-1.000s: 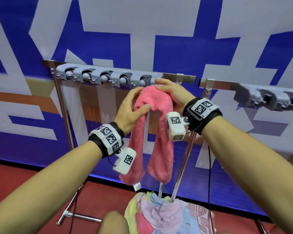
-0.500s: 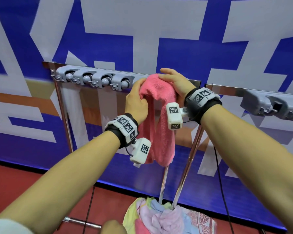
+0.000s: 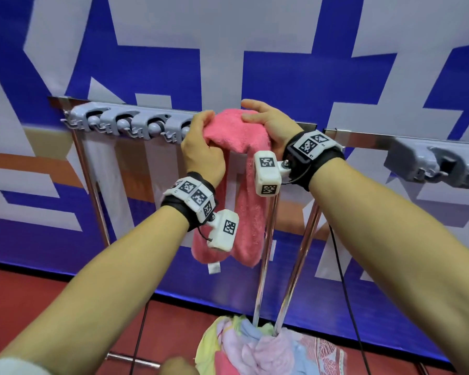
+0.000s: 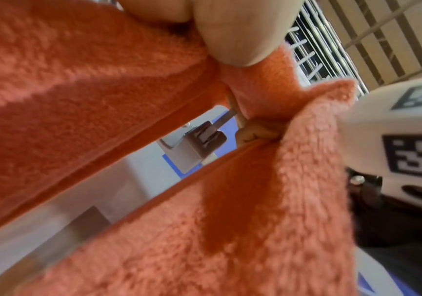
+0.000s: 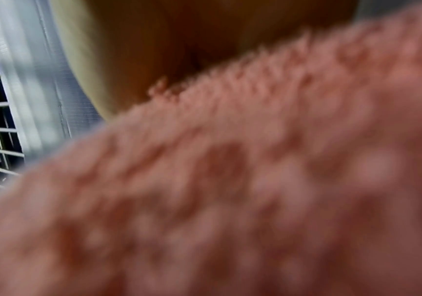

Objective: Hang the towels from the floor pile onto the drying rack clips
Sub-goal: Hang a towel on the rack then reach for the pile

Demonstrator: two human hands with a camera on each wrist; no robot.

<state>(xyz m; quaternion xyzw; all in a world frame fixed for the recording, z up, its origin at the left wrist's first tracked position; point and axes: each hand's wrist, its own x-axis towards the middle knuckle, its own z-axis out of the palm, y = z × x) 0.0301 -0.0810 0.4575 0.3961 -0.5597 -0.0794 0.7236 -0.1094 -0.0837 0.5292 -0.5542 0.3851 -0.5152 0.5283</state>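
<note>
Pink fluffy terry towel (image 3: 237, 133) was bunched over the grey plastic clip strip (image 3: 125, 123) on the chrome drying rack rail (image 3: 363, 136), at the strip's right end, and its two folded halves hung straight down with a small white label (image 3: 214, 267) at the bottom left. We held it with both hands. Our left hand (image 3: 201, 150) gripped the towel's left side, fingers curled into the cloth just beside the rightmost visible clip. Our right hand (image 3: 268, 123) lay over the top right of the bunch, fingers bent down on the pile with the thumb underneath; in the right wrist view the cloth (image 5: 230, 190) filled the frame as a blur, so we could not tell more of that grasp. In the left wrist view a fingertip pressed into the towel (image 4: 103, 90), and the two halves parted to show the blue and white wall behind. Low on the red floor (image 3: 38, 307), near us, lay a pile of pastel towels (image 3: 260, 347), yellow, pink, lilac and blue, around the foot of two chrome rack legs (image 3: 295, 266).
</note>
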